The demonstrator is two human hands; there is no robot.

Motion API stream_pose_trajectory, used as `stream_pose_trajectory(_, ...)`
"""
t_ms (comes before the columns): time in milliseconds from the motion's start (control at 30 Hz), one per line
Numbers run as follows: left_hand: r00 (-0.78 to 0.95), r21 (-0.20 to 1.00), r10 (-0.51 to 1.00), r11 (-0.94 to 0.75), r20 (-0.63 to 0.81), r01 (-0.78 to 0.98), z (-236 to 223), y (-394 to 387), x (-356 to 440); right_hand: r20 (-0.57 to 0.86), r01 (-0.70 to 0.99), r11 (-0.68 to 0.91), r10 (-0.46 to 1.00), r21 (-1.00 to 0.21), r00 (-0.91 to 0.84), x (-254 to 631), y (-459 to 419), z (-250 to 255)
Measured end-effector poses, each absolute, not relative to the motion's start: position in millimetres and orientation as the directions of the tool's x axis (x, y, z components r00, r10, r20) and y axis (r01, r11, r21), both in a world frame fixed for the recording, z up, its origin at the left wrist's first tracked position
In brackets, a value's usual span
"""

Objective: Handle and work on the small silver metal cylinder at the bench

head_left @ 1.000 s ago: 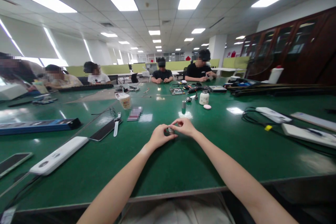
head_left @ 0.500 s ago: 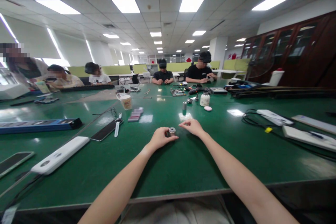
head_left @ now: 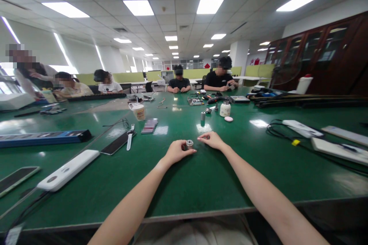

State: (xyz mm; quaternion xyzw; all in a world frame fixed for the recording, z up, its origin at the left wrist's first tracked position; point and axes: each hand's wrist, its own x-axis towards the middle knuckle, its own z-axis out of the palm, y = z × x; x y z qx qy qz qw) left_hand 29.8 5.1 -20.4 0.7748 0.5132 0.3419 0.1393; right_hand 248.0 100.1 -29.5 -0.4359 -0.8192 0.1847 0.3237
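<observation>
A small round metal part with a ringed top and a dark centre (head_left: 189, 144) stands upright on the green table. My left hand (head_left: 176, 152) is closed around its near left side, thumb in front and fingers behind. Just to the right, my right hand (head_left: 214, 140) hovers close to the part with thumb and forefinger pinched together; anything between the tips is too small to make out. Farther back stands a grey metal cylinder (head_left: 202, 116), with a small dark metal piece (head_left: 208, 110) behind it.
A white jar (head_left: 225, 109) and its pink lid (head_left: 229, 119) stand behind my right hand. To the left lie a watch (head_left: 130, 138), a dark tablet (head_left: 115, 143) and a white power strip (head_left: 69, 170). Cables (head_left: 277, 132) lie right. Several people sit across the table.
My hands and the metal part hold nearly the same positions; the whole view has shifted slightly. At the far left, a standing person has changed posture.
</observation>
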Motion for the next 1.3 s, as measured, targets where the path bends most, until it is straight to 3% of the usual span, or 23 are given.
stream_pose_trajectory(167, 0.236, 0.564, 0.889, -0.435, 0.392, 0.702, -19.5, 4.0, 29.7, 0.438, 0.358, 0.582, 0.801, -0.730, -0.409, 224.6, 82.1, -9.3)
stream_pose_trajectory(333, 0.235, 0.563, 0.893, -0.428, 0.385, 0.706, -21.5, 5.4, 28.8, 0.403, 0.282, 0.592, 0.758, -0.755, -0.512, 208.4, 70.1, -5.7)
stream_pose_trajectory(667, 0.275, 0.562, 0.886, -0.452, 0.373, 0.693, -22.2, 5.8, 28.2, 0.425, 0.286, 0.607, 0.755, -0.741, -0.499, 201.8, 63.1, -11.5)
stream_pose_trajectory(833, 0.227, 0.504, 0.869, -0.449, 0.441, 0.738, -20.9, 5.6, 27.8, 0.488, 0.325, 0.593, 0.799, -0.736, -0.352, 201.5, 64.6, -9.2)
stream_pose_trajectory(1033, 0.119, 0.637, 0.852, -0.467, 0.509, 0.613, -15.7, 5.6, 28.6, 0.504, 0.356, 0.561, 0.828, -0.747, -0.247, 211.4, 77.3, -14.2)
stream_pose_trajectory(1300, 0.021, 0.633, 0.820, -0.459, 0.573, 0.624, -17.8, 9.1, 28.3, 0.499, 0.428, 0.551, 0.833, -0.717, -0.238, 219.5, 85.0, -21.4)
